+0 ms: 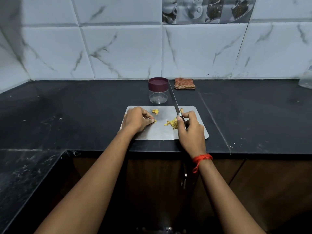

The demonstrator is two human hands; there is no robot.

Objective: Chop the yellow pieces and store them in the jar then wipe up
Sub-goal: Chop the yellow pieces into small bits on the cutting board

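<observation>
Black stone counter point(84, 107) under marbled wall tiles carries a steel cutting board point(162, 132) near its front edge. On the board's left side, the left hand point(136, 120) pinches a small yellow piece point(155, 121) between thumb and fingertips. More uncut yellow pieces point(155, 111) lie toward the board's far edge, a chopped pile point(173, 123) right of centre. The right hand point(190, 132) grips a knife point(175, 105), blade pointing away. Just behind the board stands the empty lidded jar point(158, 90), a folded cloth point(184, 83) to its right.
</observation>
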